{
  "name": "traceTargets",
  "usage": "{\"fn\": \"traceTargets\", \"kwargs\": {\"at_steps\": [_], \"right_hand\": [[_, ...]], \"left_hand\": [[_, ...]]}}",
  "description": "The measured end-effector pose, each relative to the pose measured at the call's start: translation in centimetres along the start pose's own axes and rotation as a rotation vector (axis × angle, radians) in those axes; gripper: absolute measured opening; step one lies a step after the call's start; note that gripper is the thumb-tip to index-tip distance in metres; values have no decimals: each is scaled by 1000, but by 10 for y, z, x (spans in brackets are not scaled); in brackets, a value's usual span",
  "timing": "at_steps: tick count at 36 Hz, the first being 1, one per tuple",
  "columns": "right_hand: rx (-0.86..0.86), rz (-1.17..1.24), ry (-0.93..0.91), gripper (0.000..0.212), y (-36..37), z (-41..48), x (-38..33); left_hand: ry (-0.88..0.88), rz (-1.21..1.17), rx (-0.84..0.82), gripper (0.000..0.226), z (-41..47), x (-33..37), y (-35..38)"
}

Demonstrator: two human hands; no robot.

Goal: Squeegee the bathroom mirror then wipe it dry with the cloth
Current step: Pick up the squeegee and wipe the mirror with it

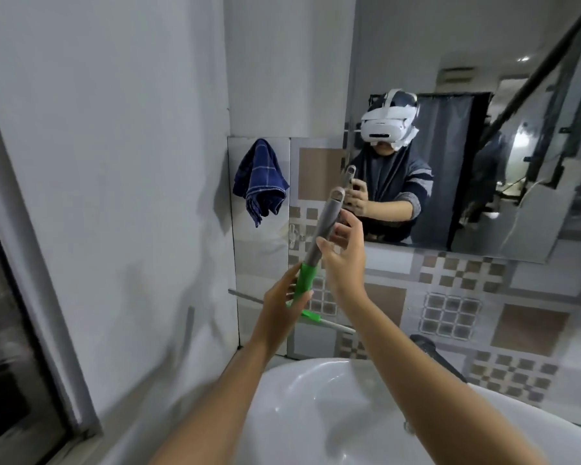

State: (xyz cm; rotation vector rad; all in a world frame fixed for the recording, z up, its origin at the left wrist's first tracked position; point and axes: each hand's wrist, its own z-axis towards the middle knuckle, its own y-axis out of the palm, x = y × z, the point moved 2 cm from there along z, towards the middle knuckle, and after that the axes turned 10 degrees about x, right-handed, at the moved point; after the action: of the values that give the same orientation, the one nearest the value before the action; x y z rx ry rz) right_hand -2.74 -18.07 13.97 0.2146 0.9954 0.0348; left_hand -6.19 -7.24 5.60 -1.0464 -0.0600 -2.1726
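Centre of frame: squeegee (319,236) held tilted, grey handle pointing up toward the mirror (483,78) at upper right. Left hand (284,302) closed around the green neck; right hand (344,250) with fingers spread, touching the grey handle. Upper middle: blue cloth (260,181) hanging on the tiled wall. Bottom: white sink (316,414).

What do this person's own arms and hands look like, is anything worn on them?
In the direct view both forearms are bare from the bottom of the frame up, with no glove, watch, ring or bracelet visible on the left hand or the right hand. The mirror reflection shows a dark top with grey striped sleeves pushed up to about the elbow.
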Motion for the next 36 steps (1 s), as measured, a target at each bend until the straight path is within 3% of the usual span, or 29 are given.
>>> {"fn": "traceTargets", "kwargs": {"at_steps": [5, 10, 16, 20, 25, 28, 36], "right_hand": [[68, -33, -64, 52, -36, 6, -17], [187, -212, -234, 52, -80, 13, -31], [277, -441, -351, 77, -114, 24, -38], [159, -724, -494, 80, -138, 29, -40], [-161, -1059, -723, 55, -154, 32, -41], [-333, -1182, -763, 50, -153, 31, -38], [-231, -1162, -803, 36, -146, 41, -43]], "left_hand": [[18, -2, -57, 46, 10, 25, 6], [156, -12, -135, 46, 15, 48, 14], [275, 117, -173, 62, 33, 64, 18], [378, 177, -252, 61, 41, 75, 22], [466, 240, -323, 55, 55, 93, 22], [503, 275, -370, 49, 64, 111, 26], [650, 334, -437, 44, 83, 149, 36]]}}
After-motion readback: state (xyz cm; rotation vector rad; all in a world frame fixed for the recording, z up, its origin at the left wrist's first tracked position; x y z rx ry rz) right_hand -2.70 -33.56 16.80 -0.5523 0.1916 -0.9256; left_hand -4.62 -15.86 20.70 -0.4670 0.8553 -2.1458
